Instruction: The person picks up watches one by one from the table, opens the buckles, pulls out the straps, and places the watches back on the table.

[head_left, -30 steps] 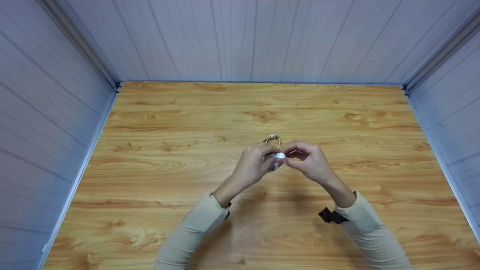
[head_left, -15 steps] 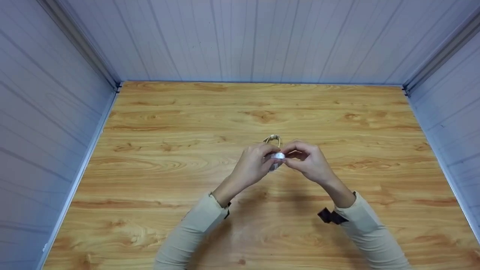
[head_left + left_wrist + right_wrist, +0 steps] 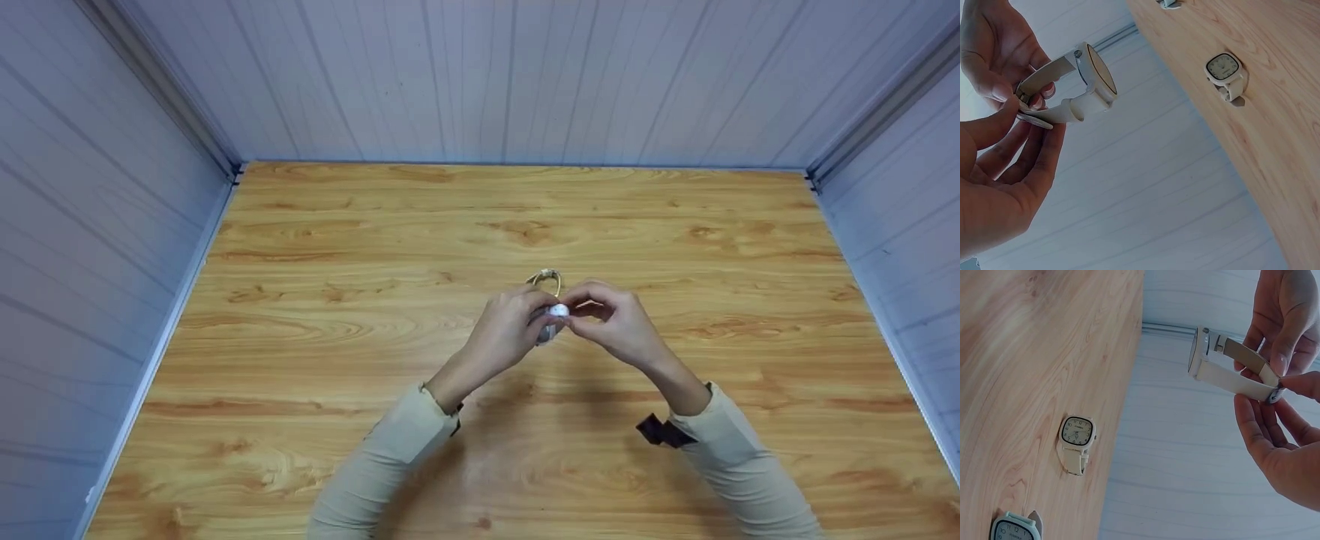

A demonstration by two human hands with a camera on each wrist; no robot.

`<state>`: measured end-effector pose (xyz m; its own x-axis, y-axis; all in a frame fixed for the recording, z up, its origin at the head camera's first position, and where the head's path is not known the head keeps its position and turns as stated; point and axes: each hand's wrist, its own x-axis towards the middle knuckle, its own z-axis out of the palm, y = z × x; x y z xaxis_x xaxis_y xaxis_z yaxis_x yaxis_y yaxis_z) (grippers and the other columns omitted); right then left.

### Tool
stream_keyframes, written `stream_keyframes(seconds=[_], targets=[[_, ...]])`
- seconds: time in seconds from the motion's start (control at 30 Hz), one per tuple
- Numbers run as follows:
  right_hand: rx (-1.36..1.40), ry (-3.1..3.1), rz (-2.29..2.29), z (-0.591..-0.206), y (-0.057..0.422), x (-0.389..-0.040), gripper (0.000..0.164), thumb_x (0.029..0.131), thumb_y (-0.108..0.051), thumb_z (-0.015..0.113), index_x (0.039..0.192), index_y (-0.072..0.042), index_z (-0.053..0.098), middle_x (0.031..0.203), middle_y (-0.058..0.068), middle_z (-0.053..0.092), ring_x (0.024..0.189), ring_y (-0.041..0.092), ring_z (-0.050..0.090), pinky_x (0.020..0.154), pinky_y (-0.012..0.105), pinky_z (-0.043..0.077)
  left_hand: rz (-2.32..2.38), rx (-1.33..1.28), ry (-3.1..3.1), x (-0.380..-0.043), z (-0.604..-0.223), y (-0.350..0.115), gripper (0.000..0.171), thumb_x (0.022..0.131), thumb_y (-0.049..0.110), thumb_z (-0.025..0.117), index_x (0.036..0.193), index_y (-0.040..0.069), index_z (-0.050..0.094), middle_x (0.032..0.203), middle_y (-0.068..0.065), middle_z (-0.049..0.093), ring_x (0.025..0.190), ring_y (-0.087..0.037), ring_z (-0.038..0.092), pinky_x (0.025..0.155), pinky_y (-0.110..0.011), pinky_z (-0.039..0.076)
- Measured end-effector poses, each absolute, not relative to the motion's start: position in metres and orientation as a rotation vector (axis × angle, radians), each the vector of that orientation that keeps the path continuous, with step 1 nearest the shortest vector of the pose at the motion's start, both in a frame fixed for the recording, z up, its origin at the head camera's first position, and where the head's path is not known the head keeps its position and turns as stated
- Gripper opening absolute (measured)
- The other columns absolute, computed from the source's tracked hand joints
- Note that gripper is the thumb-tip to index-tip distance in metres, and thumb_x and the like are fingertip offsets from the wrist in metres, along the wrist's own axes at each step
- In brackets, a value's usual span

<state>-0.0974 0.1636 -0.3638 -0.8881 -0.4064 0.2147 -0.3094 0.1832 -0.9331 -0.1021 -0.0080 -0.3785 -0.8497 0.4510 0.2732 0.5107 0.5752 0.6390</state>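
Note:
My left hand [image 3: 504, 324] and right hand [image 3: 621, 322] meet fingertip to fingertip in the head view. Both pinch the buckle end of a wristwatch [image 3: 1086, 98] with a white strap, joined in a loop. Its case [image 3: 1198, 353] hangs clear of the fingers, seen edge-on. The buckle [image 3: 1275, 395] is partly covered by the fingertips. From above, a white bit [image 3: 559, 310] of it shows between the hands. Below the fingers in the head view is a greyish part [image 3: 547, 334]; I cannot tell to which watch it belongs.
On the wooden table [image 3: 360, 225] lies a cream square-faced watch [image 3: 1077, 432]. A mint-green watch [image 3: 1013, 530] lies near it, cut off by the frame. A thin loop [image 3: 546, 279] shows beyond the fingers. Pale panel walls [image 3: 480, 82] stand at the back and both sides.
Both hands stay in place on the watch. Only the white bit between the fingertips looks slightly shorter and less bright.

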Motion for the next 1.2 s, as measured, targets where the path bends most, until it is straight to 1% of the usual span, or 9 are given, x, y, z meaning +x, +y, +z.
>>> stream_keyframes(seconds=[0.27, 0.37, 0.53, 0.6, 0.73, 0.83, 0.93, 1.2], targets=[[-0.711, 2.355, -1.804, -0.362, 0.162, -0.098, 0.014, 0.08, 0.013, 0.061, 0.094, 0.014, 0.061, 0.096, 0.023, 0.059, 0.09, 0.028, 0.057, 0.081, 0.038, 0.05, -1.12, -0.84, -2.694, -0.103, -0.379, -0.009, 0.011, 0.086, 0.008, 0.063, 0.093, 0.002, 0.069, 0.091, -0.008, 0.065, 0.083, -0.017, 0.062, 0.07, -0.024, 0.05], [-0.718, 2.348, -1.816, -0.363, 0.163, -0.099, 0.013, 0.079, 0.014, 0.061, 0.093, 0.014, 0.062, 0.095, 0.023, 0.059, 0.09, 0.028, 0.058, 0.08, 0.038, 0.05, -1.116, -0.843, -2.69, -0.103, -0.38, -0.009, 0.011, 0.086, 0.009, 0.063, 0.092, 0.003, 0.069, 0.09, -0.007, 0.065, 0.082, -0.016, 0.062, 0.07, -0.024, 0.05], [-0.721, 2.355, -1.829, -0.362, 0.163, -0.098, 0.013, 0.08, 0.015, 0.06, 0.092, 0.014, 0.062, 0.095, 0.023, 0.059, 0.089, 0.029, 0.058, 0.079, 0.031, 0.051, -1.116, -0.851, -2.685, -0.103, -0.38, -0.009, 0.011, 0.086, 0.009, 0.063, 0.093, 0.003, 0.069, 0.091, -0.007, 0.065, 0.082, -0.016, 0.062, 0.071, -0.024, 0.05], [-0.721, 2.345, -1.848, -0.362, 0.163, -0.098, 0.012, 0.08, 0.015, 0.059, 0.092, 0.015, 0.062, 0.095, 0.025, 0.059, 0.089, 0.026, 0.058, 0.079, 0.029, 0.051, -1.134, -0.858, -2.675, -0.103, -0.38, -0.009, 0.01, 0.086, 0.008, 0.063, 0.093, 0.003, 0.068, 0.091, -0.007, 0.065, 0.083, -0.016, 0.062, 0.071, -0.023, 0.05], [-0.713, 2.324, -1.884, -0.366, 0.164, -0.099, 0.012, 0.079, 0.016, 0.06, 0.09, 0.017, 0.06, 0.094, 0.027, 0.058, 0.087, 0.023, 0.059, 0.079, 0.032, 0.051, -1.163, -0.868, -2.665, -0.103, -0.379, -0.008, 0.01, 0.085, 0.007, 0.063, 0.093, 0.003, 0.068, 0.091, -0.007, 0.065, 0.083, -0.015, 0.062, 0.07, -0.022, 0.049], [-0.702, 2.306, -1.91, -0.376, 0.168, -0.104, 0.012, 0.079, 0.015, 0.06, 0.091, 0.015, 0.062, 0.095, 0.025, 0.059, 0.088, 0.022, 0.059, 0.079, 0.035, 0.051, -1.172, -0.866, -2.668, -0.103, -0.378, -0.008, 0.01, 0.085, 0.007, 0.063, 0.093, 0.003, 0.068, 0.091, -0.007, 0.065, 0.083, -0.015, 0.062, 0.071, -0.022, 0.049], [-0.695, 2.278, -1.944, -0.387, 0.171, -0.109, 0.012, 0.079, 0.013, 0.062, 0.091, 0.011, 0.063, 0.096, 0.023, 0.059, 0.089, 0.021, 0.059, 0.079, 0.035, 0.051, -1.19, -0.862, -2.663, -0.103, -0.378, -0.008, 0.009, 0.085, 0.007, 0.063, 0.092, 0.003, 0.068, 0.09, -0.007, 0.065, 0.083, -0.015, 0.062, 0.071, -0.021, 0.049], [-0.697, 2.213, -2.002, -0.389, 0.174, -0.109, 0.011, 0.081, 0.008, 0.064, 0.092, 0.009, 0.064, 0.096, 0.022, 0.059, 0.091, 0.026, 0.058, 0.08, 0.038, 0.051, -1.219, -0.853, -2.657, -0.103, -0.379, -0.009, 0.009, 0.085, 0.004, 0.063, 0.092, 0.002, 0.068, 0.089, -0.007, 0.065, 0.083, -0.014, 0.061, 0.071, -0.021, 0.049]])
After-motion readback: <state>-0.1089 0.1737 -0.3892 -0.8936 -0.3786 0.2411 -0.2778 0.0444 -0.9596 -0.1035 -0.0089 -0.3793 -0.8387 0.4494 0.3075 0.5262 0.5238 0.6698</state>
